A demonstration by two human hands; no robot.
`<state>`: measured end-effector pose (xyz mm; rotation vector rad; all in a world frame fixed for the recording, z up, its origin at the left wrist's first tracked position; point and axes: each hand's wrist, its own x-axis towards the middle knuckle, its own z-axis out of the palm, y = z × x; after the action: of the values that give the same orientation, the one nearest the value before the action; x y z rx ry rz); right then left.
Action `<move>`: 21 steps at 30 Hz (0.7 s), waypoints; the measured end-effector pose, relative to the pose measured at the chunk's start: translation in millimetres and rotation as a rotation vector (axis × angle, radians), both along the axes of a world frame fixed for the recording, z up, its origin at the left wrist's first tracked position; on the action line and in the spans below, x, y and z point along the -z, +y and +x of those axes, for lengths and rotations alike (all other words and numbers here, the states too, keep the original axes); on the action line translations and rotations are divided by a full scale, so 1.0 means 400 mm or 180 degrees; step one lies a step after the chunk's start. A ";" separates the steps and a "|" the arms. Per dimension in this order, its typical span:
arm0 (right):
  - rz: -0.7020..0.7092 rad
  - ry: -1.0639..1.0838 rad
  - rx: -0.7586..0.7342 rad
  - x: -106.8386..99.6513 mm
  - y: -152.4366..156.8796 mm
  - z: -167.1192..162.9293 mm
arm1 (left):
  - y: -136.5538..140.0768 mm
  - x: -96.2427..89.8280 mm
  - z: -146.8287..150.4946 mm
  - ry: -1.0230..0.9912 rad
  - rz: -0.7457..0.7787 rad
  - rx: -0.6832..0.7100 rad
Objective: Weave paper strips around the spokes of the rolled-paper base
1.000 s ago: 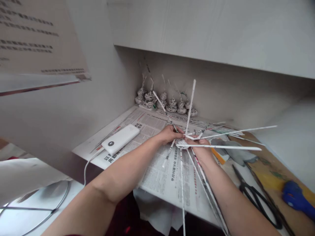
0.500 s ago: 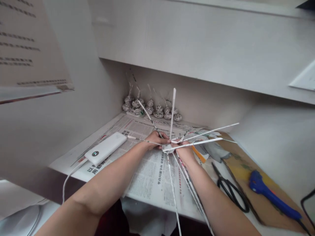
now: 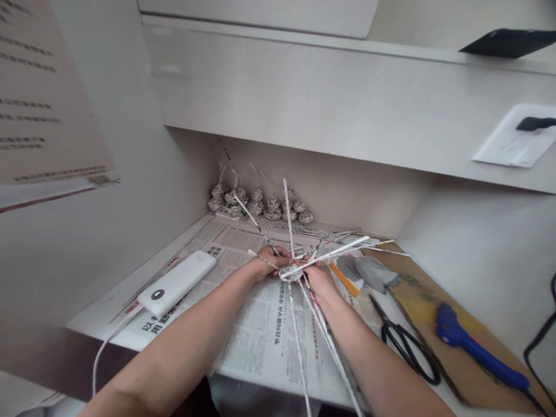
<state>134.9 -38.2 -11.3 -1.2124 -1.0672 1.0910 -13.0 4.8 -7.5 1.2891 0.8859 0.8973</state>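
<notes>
Between my hands is a small round weave of rolled newspaper strips, its long paper spokes sticking out on all sides. My left hand is closed on the weave's left edge, with fingers and thumb pinching near the spokes. At the right side of the weave, my right hand is closed too, gripping paper strips close to the centre. Some loose strips hang from it toward me over the table's front edge. The fingertips of both hands nearly meet and partly hide the strips there.
Several gourd-shaped woven paper pieces stand along the back wall. A white power bank with a cable lies left. To the right are black scissors, a blue glue gun on cardboard, and a grey cloth. Newspaper covers the table.
The view has tilted up, so the table sits lower. A long white spoke on the right has swung toward the weave's middle. Both hands keep their hold.
</notes>
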 end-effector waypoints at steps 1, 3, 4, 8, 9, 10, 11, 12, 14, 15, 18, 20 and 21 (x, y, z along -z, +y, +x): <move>-0.0039 0.0132 -0.0001 0.003 0.002 0.000 | -0.001 -0.001 0.000 0.0004 -0.0053 0.0016; -0.0092 0.0363 0.0057 0.007 0.004 0.002 | 0.000 0.000 0.001 0.0067 -0.0086 0.0066; -0.0084 0.0360 0.0122 0.008 0.004 0.003 | 0.002 0.002 0.001 0.0098 -0.0074 0.0079; -0.0123 0.0111 0.0236 0.010 0.000 0.002 | 0.012 0.015 0.008 -0.0046 0.0144 -0.0120; -0.0140 0.0053 0.0208 0.009 -0.003 0.000 | 0.012 0.016 0.010 -0.0107 0.0227 -0.0206; -0.0147 0.0007 0.0182 0.008 -0.005 -0.004 | 0.011 0.015 0.012 -0.0151 0.0310 -0.0286; -0.0152 -0.0020 0.0176 0.007 -0.007 -0.007 | 0.008 0.013 0.015 -0.0181 0.0367 -0.0331; -0.0155 -0.0020 0.0195 0.005 -0.008 -0.010 | 0.005 0.010 0.017 -0.0209 0.0398 -0.0385; -0.0138 -0.0032 0.0266 0.006 -0.007 -0.011 | -0.002 0.003 0.021 -0.0223 0.0420 -0.0506; -0.0111 -0.0080 0.0302 0.009 -0.005 -0.010 | -0.004 0.001 0.023 -0.0207 0.0415 -0.0563; 0.0045 -0.0504 0.0356 0.025 0.005 0.001 | 0.000 0.005 0.026 -0.0170 0.0400 -0.0603; 0.0146 -0.0810 0.0421 0.037 0.011 0.009 | 0.008 0.013 0.026 -0.0158 0.0414 -0.0581; 0.0197 -0.0938 0.0458 0.042 0.013 0.012 | 0.012 0.017 0.026 -0.0145 0.0418 -0.0575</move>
<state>139.6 -32.8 -27.9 -1.4061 -1.2058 0.7788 -2.8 9.7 -14.3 1.3098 0.9305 1.1387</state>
